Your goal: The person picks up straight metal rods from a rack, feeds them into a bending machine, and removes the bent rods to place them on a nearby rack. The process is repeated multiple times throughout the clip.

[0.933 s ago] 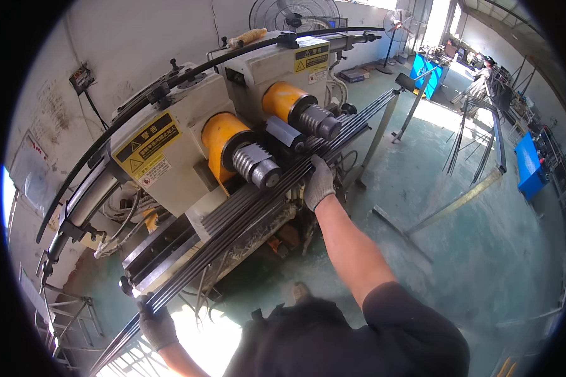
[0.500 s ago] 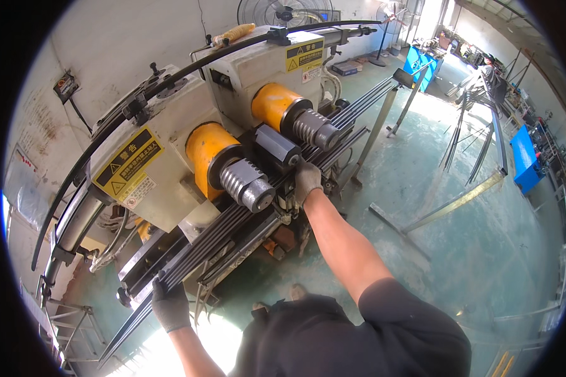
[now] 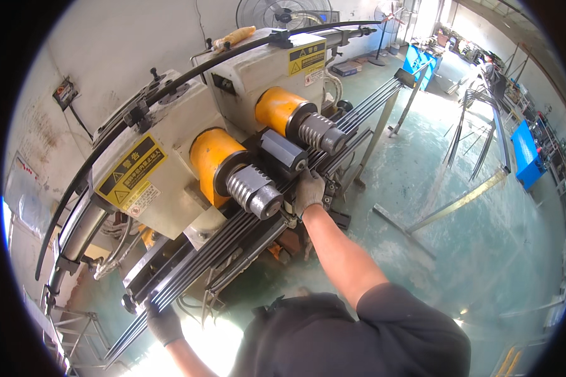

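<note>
Several long, thin metal rods (image 3: 198,260) lie side by side along the front of a bending machine, slanting from lower left to upper right. My left hand (image 3: 164,323), in a grey glove, closes round the rods near their lower left end. At the machine's middle my gloved right hand (image 3: 309,190) is closed against the rods, just below a dark faceted block (image 3: 282,149); its fingertips are partly hidden. Ridged steel rollers (image 3: 254,191) on orange housings (image 3: 216,157) stand on both sides of that block.
A curved black bar (image 3: 195,70) arches over the pale machine body (image 3: 170,119). The far rod ends rest on a metal stand (image 3: 377,125). Right of it, bent rods hang on a rack (image 3: 478,100) near a blue panel (image 3: 527,155). A fan (image 3: 283,14) stands behind the machine.
My left hand has shifted slightly down and left, still on the rods. My right hand stays by the faceted block. The whole view has moved a little.
</note>
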Tool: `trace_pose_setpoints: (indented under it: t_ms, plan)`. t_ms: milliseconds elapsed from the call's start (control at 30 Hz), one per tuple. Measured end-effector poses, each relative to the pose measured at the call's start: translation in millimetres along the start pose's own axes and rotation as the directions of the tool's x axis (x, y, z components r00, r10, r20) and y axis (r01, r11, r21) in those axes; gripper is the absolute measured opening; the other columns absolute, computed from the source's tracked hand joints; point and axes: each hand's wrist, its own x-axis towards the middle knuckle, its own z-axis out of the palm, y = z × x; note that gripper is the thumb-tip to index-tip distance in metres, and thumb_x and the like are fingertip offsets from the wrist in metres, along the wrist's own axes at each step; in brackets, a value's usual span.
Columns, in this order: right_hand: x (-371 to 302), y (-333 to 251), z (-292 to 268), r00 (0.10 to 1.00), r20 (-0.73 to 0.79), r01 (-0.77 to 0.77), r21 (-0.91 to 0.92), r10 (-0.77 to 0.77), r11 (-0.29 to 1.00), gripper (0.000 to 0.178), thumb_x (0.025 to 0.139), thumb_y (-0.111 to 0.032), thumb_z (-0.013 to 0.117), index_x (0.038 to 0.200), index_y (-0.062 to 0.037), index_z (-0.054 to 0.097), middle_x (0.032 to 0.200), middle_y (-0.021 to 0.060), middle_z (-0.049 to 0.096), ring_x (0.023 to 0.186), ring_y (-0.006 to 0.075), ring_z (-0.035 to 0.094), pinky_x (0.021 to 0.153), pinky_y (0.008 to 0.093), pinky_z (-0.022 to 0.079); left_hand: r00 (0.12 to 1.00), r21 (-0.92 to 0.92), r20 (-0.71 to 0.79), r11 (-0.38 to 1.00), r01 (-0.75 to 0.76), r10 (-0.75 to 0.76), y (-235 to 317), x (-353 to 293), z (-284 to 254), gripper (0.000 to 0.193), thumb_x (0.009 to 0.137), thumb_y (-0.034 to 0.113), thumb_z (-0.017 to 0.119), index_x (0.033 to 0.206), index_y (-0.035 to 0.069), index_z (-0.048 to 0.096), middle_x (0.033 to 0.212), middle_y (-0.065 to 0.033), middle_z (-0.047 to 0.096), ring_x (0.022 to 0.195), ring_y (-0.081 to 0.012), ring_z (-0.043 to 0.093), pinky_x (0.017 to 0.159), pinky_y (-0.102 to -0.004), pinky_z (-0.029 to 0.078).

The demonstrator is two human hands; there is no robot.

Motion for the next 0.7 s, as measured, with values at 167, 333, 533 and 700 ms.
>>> trace_pose_setpoints:
  t_ms: [167,333,533,700]
  plan:
    - [3.5,-0.3,-5.6,0.999,0.008,-0.03,-0.082,0.031,0.996,0.038,0.109,-0.036,0.068,0.101,0.0009,0.076,0.089,0.0076,0.071,0.08,0.0185,0.064,0.074,0.0368,0.052,0.984,-0.256,0.053,0.95,0.177,-0.169,-19.7,-11.3,60.9,0.045,0.122,0.033,0.054,0.14,-0.007,0.067,0.136,-0.0176,0.073,0.13,-0.0276,0.067,0.126,-0.0437,0.047]
    - [-5.6,-13.5,-21.2,0.996,0.067,0.059,-0.136,-0.05,0.989,0.043,0.11,-0.036,0.066,0.112,0.0053,0.079,0.098,0.0092,0.075,0.088,0.0178,0.066,0.083,0.0364,0.052,0.987,-0.354,-0.008,0.924,0.147,-0.16,-6.8,0.0,32.4,0.041,0.121,0.029,0.056,0.142,-0.005,0.068,0.138,-0.0167,0.075,0.13,-0.0272,0.069,0.123,-0.0431,0.051]
    - [-21.8,-15.4,-60.4,0.987,0.117,0.141,-0.262,-0.114,0.955,0.044,0.115,-0.031,0.062,0.129,0.0079,0.077,0.117,0.0088,0.079,0.109,0.0157,0.066,0.099,0.0338,0.052,0.988,-0.086,-0.12,0.992,0.09,-0.1,-9.4,-7.5,57.3,0.037,0.122,0.021,0.054,0.144,-0.005,0.068,0.139,-0.016,0.077,0.123,-0.0239,0.073,0.113,-0.0386,0.057]
    - [-20.5,12.0,-86.8,0.984,0.113,0.13,0.051,-0.135,0.99,0.041,0.118,-0.026,0.061,0.146,0.0045,0.069,0.132,0.0099,0.074,0.116,0.0192,0.067,0.103,0.0329,0.053,0.967,0.911,0.19,0.338,-0.237,0.166,-4.7,-45.1,140.9,0.039,0.112,0.019,0.07,0.144,-0.003,0.068,0.131,-0.0189,0.08,0.117,-0.0322,0.078,0.104,-0.043,0.06]
